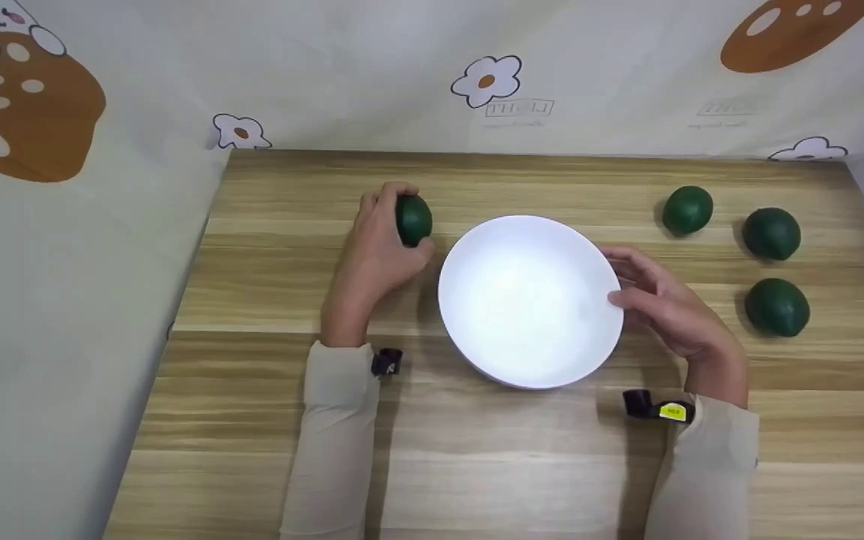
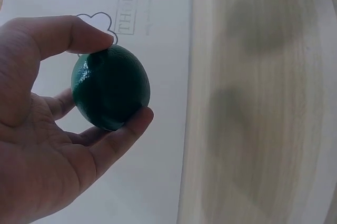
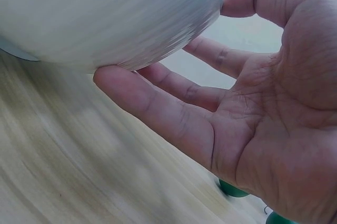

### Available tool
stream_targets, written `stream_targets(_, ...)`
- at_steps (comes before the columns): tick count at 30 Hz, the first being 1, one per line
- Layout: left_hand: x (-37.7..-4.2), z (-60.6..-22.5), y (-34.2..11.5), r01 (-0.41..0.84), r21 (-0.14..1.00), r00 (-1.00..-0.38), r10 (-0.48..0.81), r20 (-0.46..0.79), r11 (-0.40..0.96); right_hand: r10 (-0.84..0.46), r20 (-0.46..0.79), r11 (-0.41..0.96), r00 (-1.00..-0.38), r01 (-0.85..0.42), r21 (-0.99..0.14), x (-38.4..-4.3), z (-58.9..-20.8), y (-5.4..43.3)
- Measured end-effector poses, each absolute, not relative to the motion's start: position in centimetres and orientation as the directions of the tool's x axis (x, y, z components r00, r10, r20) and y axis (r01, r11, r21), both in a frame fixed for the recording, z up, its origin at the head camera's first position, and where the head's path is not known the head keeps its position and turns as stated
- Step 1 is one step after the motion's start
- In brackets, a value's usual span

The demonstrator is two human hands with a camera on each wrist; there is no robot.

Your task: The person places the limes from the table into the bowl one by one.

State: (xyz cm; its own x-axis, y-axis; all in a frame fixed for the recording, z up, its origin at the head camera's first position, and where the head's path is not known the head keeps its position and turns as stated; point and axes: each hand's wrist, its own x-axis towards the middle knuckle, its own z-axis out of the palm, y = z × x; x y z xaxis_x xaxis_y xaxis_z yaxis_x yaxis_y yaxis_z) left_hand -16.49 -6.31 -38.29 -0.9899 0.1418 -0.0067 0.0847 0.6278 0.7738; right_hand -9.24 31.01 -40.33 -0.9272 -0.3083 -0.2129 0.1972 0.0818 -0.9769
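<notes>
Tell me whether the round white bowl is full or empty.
Empty. The head view looks into the round white bowl, and only its bare, brightly lit inside shows.

On the wood-grained table [image 1: 237, 420], an inner green fruit [image 1: 688, 211] and an outer green fruit [image 1: 772, 234] are set toward two o'clock from its middle, a third green fruit [image 1: 777, 307] toward three. Whether the white bowl [image 1: 529, 304] is supported by it cannot be told.

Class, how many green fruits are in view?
4: one fruit in the left hand; right of the bowl, a far fruit, a middle fruit and a near fruit.
</notes>
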Motion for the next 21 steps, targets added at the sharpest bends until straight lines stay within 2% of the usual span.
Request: stream_targets(21, -16.05, -37.27, -6.69, 0.123, 0.852, -0.982, 0.186, 0.031, 0.509, -0.304, -0.228, 0.083, -0.925, 0.212, -0.974, -9.2, -40.35, 31.12)
